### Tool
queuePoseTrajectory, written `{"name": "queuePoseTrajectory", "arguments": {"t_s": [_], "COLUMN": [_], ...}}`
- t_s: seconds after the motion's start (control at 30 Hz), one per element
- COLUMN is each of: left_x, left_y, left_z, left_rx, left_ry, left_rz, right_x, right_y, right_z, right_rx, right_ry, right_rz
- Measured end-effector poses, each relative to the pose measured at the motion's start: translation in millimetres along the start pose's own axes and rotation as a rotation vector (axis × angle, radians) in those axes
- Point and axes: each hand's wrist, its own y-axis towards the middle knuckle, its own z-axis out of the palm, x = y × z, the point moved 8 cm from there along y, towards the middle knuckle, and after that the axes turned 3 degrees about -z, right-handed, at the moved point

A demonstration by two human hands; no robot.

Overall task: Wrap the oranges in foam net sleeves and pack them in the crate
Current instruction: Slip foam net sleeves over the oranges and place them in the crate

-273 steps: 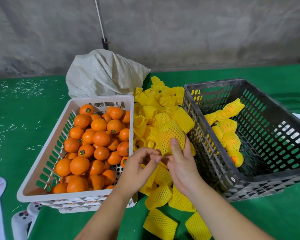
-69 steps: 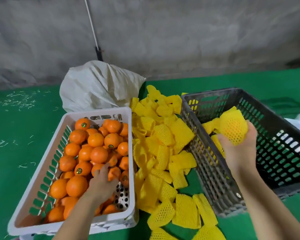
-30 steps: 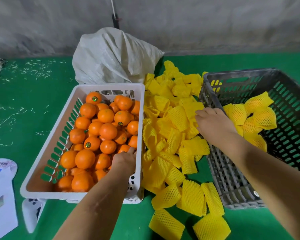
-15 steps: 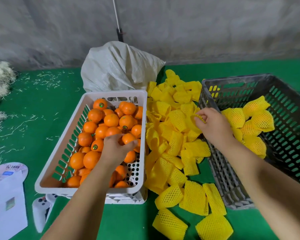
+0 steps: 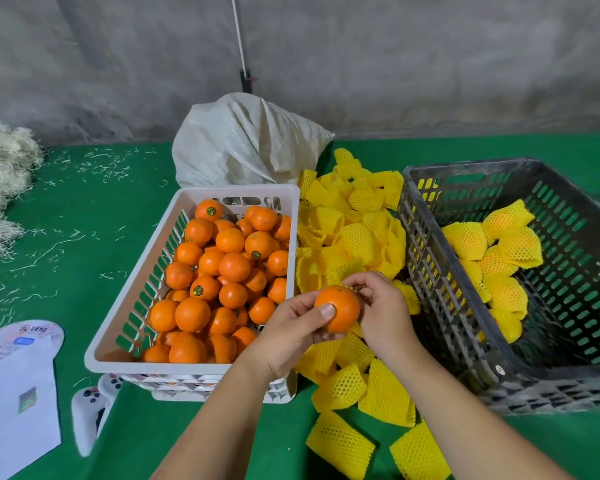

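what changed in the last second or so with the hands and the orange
The left hand lifted one orange out of the white basket and brought it over the sleeves. The right hand left the pile with a sleeve pinched in its fingers and met the orange. The wrapped oranges in the grey crate stayed put.

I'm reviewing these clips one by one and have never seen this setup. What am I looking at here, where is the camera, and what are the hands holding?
There is no machine: a person works with bare hands, filmed by one wide camera worn on the head, looking forward and down. The left hand holds a bare orange; the right hand touches it from the other side and seems to pinch a yellow foam sleeve, mostly hidden. On the green table a white basket holds unwrapped oranges, loose foam sleeves lie piled in the middle, and a dark crate holds wrapped oranges. A white sack sits behind.
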Motion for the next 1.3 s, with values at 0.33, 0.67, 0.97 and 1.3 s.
{"name": "queuePoseTrajectory", "arguments": {"t_s": [0.33, 0.67, 0.97, 1.3], "left_x": [-1.5, 0.7, -10.5, -8.0], "left_y": [1.8, 0.7, -3.4, -8.6], "left_z": [-7.7, -9.7, -8.7, -2.0], "left_rx": [-0.163, -0.11, -0.257, -0.125], "left_ry": [-0.016, -0.025, 0.078, 0.172], "left_rz": [0.111, 0.154, 0.32, 0.293], "right_x": [27.9, 41.9, 95.0, 64.8], "right_y": [-13.9, -20.9, -37.8, -44.6], "right_z": [-15.9, -4.4, -9.6, -11.6], "right_rx": [-0.035, -0.007, 0.012, -0.127], "right_ry": [0.11, -0.134, -0.242, -0.253], "right_rz": [-0.033, -0.222, -0.524, -0.414]}}
